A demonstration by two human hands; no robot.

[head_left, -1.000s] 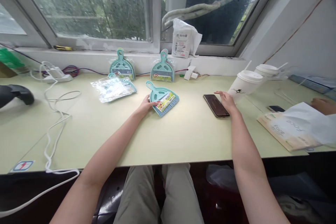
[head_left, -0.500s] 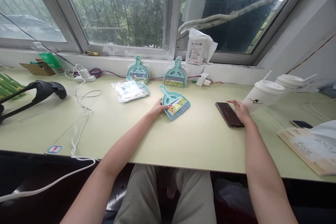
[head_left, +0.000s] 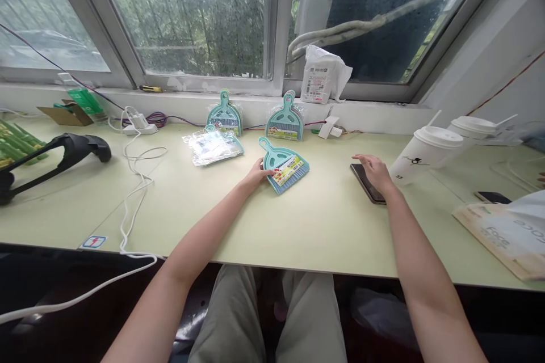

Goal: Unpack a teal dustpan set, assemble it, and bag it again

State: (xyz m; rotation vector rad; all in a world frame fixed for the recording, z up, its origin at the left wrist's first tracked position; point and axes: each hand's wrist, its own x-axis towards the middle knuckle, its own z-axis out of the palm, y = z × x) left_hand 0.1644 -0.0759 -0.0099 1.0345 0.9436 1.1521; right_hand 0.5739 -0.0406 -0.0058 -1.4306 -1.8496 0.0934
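Dustpan set [head_left: 284, 167], pale aqua with a grey-blue brush nested in it, sits just right of the frame's centre on a yellow-green table [head_left: 315, 227]; its handle [head_left: 264, 145] points to the upper left, its bristles [head_left: 293, 181] face the lower right, and a bright printed label [head_left: 290, 170] crosses its middle; from where I stand, I cannot tell whether the pan lies flat or is tipped up slightly.

It looks like thin moulded plastic, so I judge it light and fairly stiff, smooth enough to slide, hardly fragile; the bristles would bend, and the label could crease; the looped handle or the firm side rim seems the best place to take hold.

The left hand [head_left: 258, 173] has the rim at the pan's left side, thumb across the label's end and the other fingers tucked behind, a light pinch; the left arm stretches up from the bottom left, elbow nearly straight.

The right hand [head_left: 377, 173], right of centre, is palm down over a dark phone [head_left: 363, 181], fingers loosely extended and gripping nothing; whether they touch the screen I cannot tell; the right arm rises from the bottom right, and a lidded white cup [head_left: 419, 156] stands just beside the hand.
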